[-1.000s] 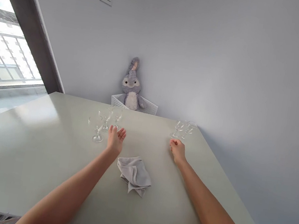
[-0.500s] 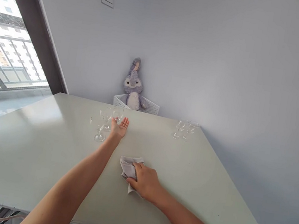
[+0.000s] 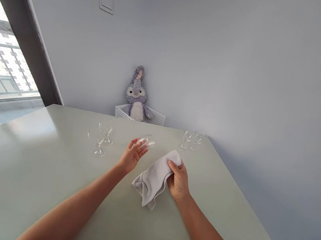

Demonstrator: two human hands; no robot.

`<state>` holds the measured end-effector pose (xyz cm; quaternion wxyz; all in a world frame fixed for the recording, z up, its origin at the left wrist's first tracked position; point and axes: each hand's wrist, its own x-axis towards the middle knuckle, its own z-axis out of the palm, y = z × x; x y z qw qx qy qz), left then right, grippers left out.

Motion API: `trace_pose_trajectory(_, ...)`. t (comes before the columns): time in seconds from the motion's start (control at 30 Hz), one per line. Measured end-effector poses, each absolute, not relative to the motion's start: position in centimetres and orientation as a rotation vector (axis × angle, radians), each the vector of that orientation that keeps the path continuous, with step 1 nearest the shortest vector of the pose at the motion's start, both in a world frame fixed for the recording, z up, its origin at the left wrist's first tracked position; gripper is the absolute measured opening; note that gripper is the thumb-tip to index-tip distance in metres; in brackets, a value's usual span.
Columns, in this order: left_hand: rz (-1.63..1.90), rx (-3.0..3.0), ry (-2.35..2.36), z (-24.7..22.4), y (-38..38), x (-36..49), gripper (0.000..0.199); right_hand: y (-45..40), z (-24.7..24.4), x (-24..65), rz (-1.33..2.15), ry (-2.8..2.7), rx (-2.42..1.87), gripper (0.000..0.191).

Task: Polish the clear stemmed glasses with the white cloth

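A clear glass is gripped in my left hand, its bowl toward the right, above the table. My right hand pinches a light grey cloth near its upper end; the rest hangs down in folds to the left. The glass and the cloth are apart. Two stemmed glasses stand left of my left hand, one nearer and one just behind it. Beyond my right hand, two more stemmed glasses stand close together.
The pale table reaches back to a grey wall. Behind its far edge, a purple plush rabbit sits in a white perforated basket. A window with a dark frame is at the left.
My left hand has taken hold of a glass from the left group and brought it right and nearer. My right hand has lifted the cloth off the table, and it now hangs unfolded.
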<state>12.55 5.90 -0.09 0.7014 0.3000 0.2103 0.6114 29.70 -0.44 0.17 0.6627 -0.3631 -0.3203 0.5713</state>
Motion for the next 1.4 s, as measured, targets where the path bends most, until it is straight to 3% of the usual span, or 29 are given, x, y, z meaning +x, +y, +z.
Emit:
trace_pose_trajectory(0.3,1.294,0.867,0.532,-0.9,2.7,14.1,0.037,-1.7,0.7,28.2,1.411,-1.108,-0.783,0.027)
trace_pose_trajectory(0.47,1.161,1.005,0.590,-0.9,2.3,13.4,0.039,-1.6,-0.2,28.6,1.094,-1.581,-0.979,0.032)
trace_pose_trajectory(0.57,1.039,1.177,0.698,-1.1,2.0,13.4,0.037,-1.1,-0.8,29.0,0.921,-1.721,-1.055,0.021)
trace_pose_trajectory(0.63,0.997,1.302,0.765,-1.0,1.9,13.4,0.039,-0.7,-1.2,29.2,1.075,-1.652,-1.050,0.019)
trace_pose_trajectory(0.73,1.002,1.455,0.748,-0.7,1.9,13.3,0.044,-0.3,-1.7,29.3,1.474,-1.297,-0.931,0.030)
trace_pose_trajectory(0.83,1.033,1.516,0.694,-0.3,1.9,13.1,0.043,-0.5,-1.6,29.1,1.659,-1.110,-0.806,0.037)
trace_pose_trajectory(1.07,0.912,1.306,0.838,0.0,1.7,13.3,0.051,-1.7,-1.1,28.6,1.115,-1.576,-1.064,0.020)
trace_pose_trajectory(1.3,0.965,1.461,0.728,-0.2,2.0,13.1,0.055,-0.8,-1.1,28.9,1.616,-0.978,-0.862,0.036)
trace_pose_trajectory(1.4,0.992,1.487,0.807,-0.5,2.3,13.0,0.045,-1.3,-1.3,28.5,1.465,-1.213,-0.947,0.028)
